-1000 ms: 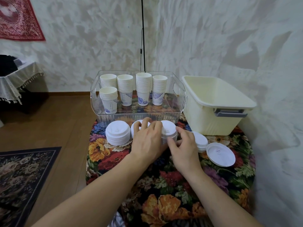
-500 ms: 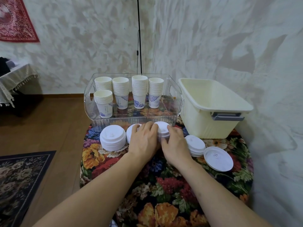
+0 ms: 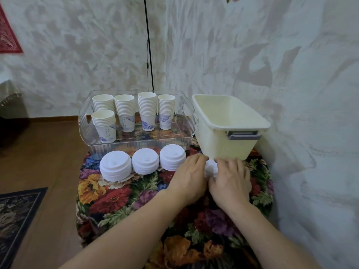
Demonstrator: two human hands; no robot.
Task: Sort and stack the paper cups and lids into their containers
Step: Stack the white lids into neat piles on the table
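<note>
Several stacks of white paper cups (image 3: pixel 147 111) stand in a clear plastic bin (image 3: pixel 136 145) at the back of the table. Three stacks of white lids (image 3: pixel 115 167) sit in a row in front of it. A cream plastic tub (image 3: pixel 231 131) stands empty at the right. My left hand (image 3: pixel 189 176) and my right hand (image 3: pixel 232 178) are cupped together around a fourth stack of lids (image 3: pixel 210 168) just in front of the tub. Most of that stack is hidden by my fingers.
The small round table wears a floral cloth (image 3: pixel 136 206) and stands against a textured wall. A black cable (image 3: pixel 148 45) hangs down the wall behind the clear bin. Wood floor and a dark rug (image 3: pixel 15 216) lie to the left.
Both hands have left the middle lid stack and moved right onto the lids near the cream tub. The single flat lid at the right is now hidden from sight. The camera has shifted.
</note>
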